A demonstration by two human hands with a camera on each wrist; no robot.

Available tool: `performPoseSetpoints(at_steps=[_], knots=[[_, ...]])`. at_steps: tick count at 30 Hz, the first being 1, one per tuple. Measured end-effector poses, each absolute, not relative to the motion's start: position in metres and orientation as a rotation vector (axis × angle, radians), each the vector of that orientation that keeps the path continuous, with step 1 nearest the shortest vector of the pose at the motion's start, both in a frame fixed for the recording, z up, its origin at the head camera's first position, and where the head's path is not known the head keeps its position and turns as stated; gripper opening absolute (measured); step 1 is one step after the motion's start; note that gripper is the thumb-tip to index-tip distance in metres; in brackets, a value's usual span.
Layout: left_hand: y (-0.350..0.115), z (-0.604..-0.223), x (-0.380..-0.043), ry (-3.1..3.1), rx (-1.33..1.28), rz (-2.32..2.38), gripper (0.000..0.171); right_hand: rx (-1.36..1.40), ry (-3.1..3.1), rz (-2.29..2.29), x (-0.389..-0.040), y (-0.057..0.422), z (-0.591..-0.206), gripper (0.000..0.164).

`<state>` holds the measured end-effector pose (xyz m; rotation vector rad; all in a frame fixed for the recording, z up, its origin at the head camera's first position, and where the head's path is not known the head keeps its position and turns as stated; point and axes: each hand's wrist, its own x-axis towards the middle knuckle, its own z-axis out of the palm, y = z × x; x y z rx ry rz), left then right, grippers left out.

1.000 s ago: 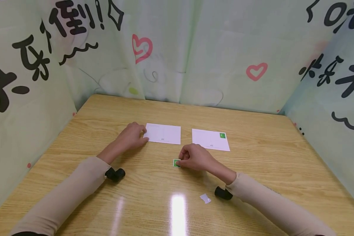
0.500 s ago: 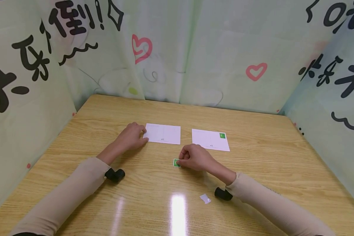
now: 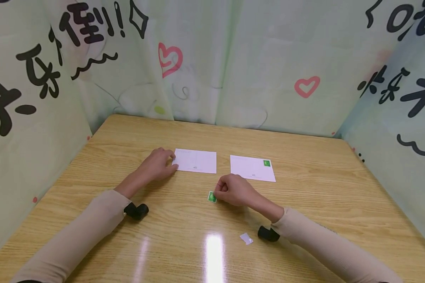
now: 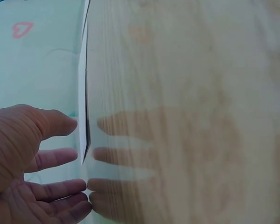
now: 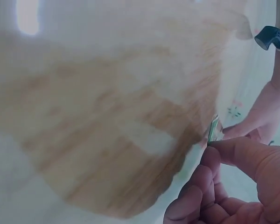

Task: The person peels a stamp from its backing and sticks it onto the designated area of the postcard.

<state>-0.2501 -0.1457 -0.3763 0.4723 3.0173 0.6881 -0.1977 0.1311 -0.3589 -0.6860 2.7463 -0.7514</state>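
My left hand [image 3: 157,164] rests at the left edge of a white postcard-sized sheet [image 3: 196,160], its thumb and fingers fairly straight. Seen edge-on in the left wrist view, the sheet [image 4: 84,93] lies by the thumb and fingertips. Between thumb and forefinger, my right hand [image 3: 235,190] pinches a small green postage stamp [image 3: 211,197] with a white border, in front of the two sheets. The right wrist view shows the stamp [image 5: 213,129] nearly edge-on at the fingertips. A second white sheet [image 3: 249,167] carries a similar green stamp [image 3: 267,163] in its upper right corner.
A small crumpled pale scrap [image 3: 246,238] lies on the wooden table [image 3: 304,157] near my right wrist. Printed curtains [image 3: 233,59] stand behind the table and at both sides. Each wrist wears a black camera.
The stamp has tilted slightly in my right fingers, and more of its green face shows. My left hand and both sheets keep their places.
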Motion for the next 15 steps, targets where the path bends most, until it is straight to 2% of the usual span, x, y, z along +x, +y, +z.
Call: performPoseSetpoints(at_steps=[15], knots=[[-0.146, -0.368, -0.232, 3.033, 0.552, 0.944, 0.037, -0.687, 2.648, -1.081, -0.185, 0.141, -0.351, 0.010]])
